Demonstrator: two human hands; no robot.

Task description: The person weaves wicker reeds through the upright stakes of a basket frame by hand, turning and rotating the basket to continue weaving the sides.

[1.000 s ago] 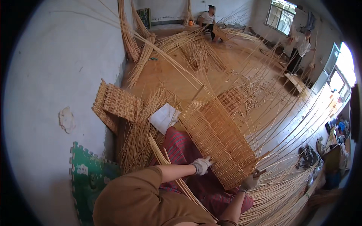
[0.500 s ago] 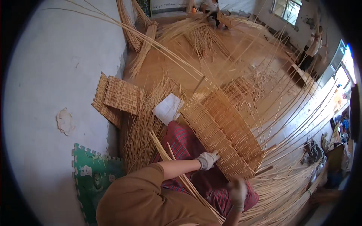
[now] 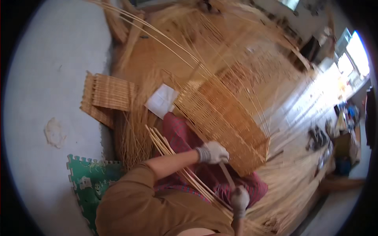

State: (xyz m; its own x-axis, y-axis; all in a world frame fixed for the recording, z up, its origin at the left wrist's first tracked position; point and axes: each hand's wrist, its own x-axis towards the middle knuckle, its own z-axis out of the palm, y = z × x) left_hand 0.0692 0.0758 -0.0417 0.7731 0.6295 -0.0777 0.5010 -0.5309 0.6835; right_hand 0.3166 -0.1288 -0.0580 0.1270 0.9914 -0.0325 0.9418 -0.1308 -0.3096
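At the far left, a green foam floor mat (image 3: 84,181) lies by the pale wall, and above it a small woven wicker mat (image 3: 108,94) rests flat on the floor. Next to that, a white sheet of paper (image 3: 161,100) sits at the near corner of the work. A bundle of loose willow rods (image 3: 173,157) crosses the red plaid cloth (image 3: 181,137) on the person's lap, running from upper left down to lower right.

The left hand (image 3: 212,152), in a white work glove, is clenched around a single willow rod (image 3: 226,175) right at the lower edge of the woven wicker panel (image 3: 222,122). The panel lies just beyond and to the right of this hand, touching it at the weave's near edge; its long axis runs from upper left to lower right, with long bare stakes arcing up and away from its far end.

The held rod slants down and to the right from the left hand to the right hand (image 3: 240,200), also gloved, which is closed around the rod's lower part. The left hand is the nearer one to the panel; the right is well clear of it, near the lower edge of view. Heaps of loose willow (image 3: 291,185) cover the floor to the right.
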